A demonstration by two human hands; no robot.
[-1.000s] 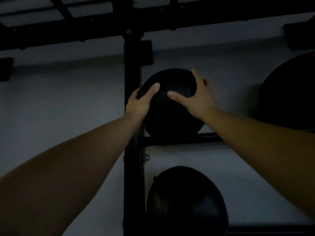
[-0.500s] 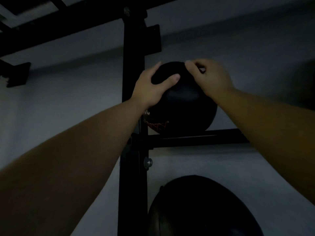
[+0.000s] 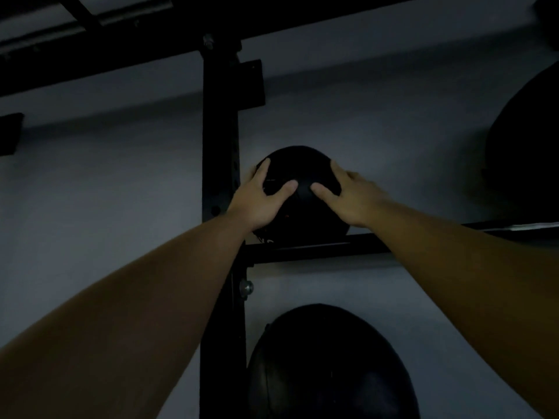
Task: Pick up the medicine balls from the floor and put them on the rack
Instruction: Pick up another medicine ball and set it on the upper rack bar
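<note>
A black medicine ball [image 3: 298,164] rests on a horizontal bar of the black rack [image 3: 317,247], high up against the grey wall. My left hand [image 3: 257,198] lies on the ball's left front, fingers spread. My right hand [image 3: 352,196] presses on its right front, thumb pointing inward. Both arms reach up to it. The scene is very dim, so the ball's surface markings are barely readable.
The rack's upright post [image 3: 220,146] stands just left of the ball. A larger black ball [image 3: 329,367] sits on the level below. Another big dark ball [image 3: 526,158] sits at the right edge. Dark beams [image 3: 90,28] cross overhead.
Both hands slid from the ball's top down onto its front face. The ball still sits on the same bar, and the view has tilted slightly.
</note>
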